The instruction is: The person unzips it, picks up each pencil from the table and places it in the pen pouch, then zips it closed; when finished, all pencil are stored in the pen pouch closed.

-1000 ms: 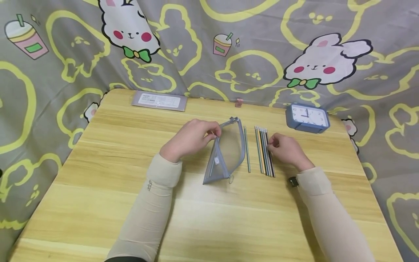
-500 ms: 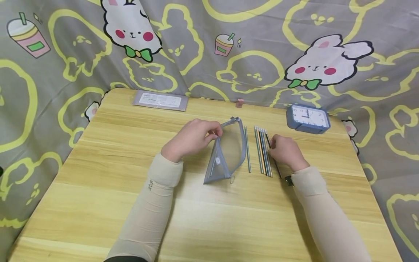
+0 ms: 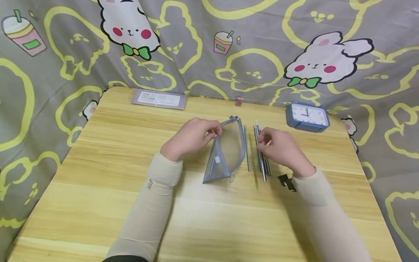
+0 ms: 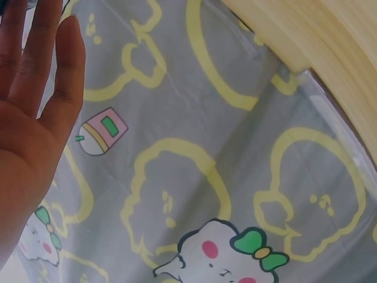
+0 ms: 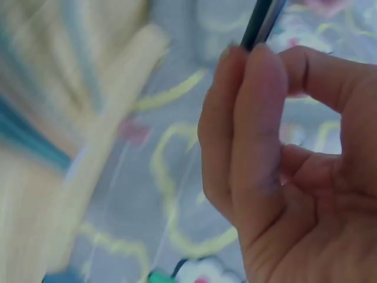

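A grey mesh zip pouch (image 3: 220,168) stands on the wooden table with its mouth spread apart. My left hand (image 3: 193,139) pinches the pouch's upper left rim between thumb and fingers. In the left wrist view that hand's (image 4: 35,106) fingertips are cut off at the top corner. My right hand (image 3: 282,150) pinches a dark pencil (image 5: 259,26), raised over the row of pencils (image 3: 269,169) right of the pouch. One green pencil (image 3: 247,153) lies by itself between pouch and row. A thin stick-like thing shows through the mesh inside the pouch.
A blue clock (image 3: 307,118) stands at the back right of the table. At the back left lies a flat grey packet (image 3: 158,99) with a white label. A small black thing (image 3: 287,182) sits by the right wrist. A patterned curtain (image 3: 196,47) hangs behind.
My right hand has drawn a dark pencil off the right end of the row, lifted it and moved left over the others. The left hand has kept its hold on the pouch.
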Action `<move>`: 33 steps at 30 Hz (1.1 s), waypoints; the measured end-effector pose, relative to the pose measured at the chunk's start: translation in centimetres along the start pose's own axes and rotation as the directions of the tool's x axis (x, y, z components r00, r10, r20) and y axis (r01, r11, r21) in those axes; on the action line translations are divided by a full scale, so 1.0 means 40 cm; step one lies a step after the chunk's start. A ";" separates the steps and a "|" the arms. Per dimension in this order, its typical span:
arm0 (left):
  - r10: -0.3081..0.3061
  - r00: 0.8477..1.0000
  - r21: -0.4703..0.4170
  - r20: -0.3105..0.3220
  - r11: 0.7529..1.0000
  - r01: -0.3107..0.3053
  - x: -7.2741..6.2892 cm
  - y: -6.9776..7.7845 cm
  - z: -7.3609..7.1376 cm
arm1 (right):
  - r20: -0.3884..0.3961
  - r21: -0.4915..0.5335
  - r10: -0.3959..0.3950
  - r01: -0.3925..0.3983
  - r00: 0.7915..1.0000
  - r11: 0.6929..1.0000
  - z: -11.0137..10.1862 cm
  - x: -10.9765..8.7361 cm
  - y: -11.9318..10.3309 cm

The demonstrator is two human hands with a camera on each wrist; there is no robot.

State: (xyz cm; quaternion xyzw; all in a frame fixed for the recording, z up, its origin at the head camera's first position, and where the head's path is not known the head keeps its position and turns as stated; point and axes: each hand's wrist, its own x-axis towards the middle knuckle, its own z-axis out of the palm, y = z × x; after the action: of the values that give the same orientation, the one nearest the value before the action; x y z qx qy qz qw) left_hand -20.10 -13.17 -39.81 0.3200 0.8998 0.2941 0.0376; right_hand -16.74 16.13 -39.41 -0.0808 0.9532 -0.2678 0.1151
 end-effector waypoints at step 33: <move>0.012 1.000 0.020 -0.004 1.000 -0.012 -0.002 0.008 0.005 | 0.088 0.276 0.052 -0.075 0.995 0.958 0.119 0.109 -0.135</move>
State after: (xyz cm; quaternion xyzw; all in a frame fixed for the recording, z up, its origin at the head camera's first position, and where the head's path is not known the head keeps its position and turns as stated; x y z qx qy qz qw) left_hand -19.84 -12.92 -39.80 0.3250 0.9009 0.2860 0.0305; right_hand -19.17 8.29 -41.27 -0.0438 0.9026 -0.3923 0.1718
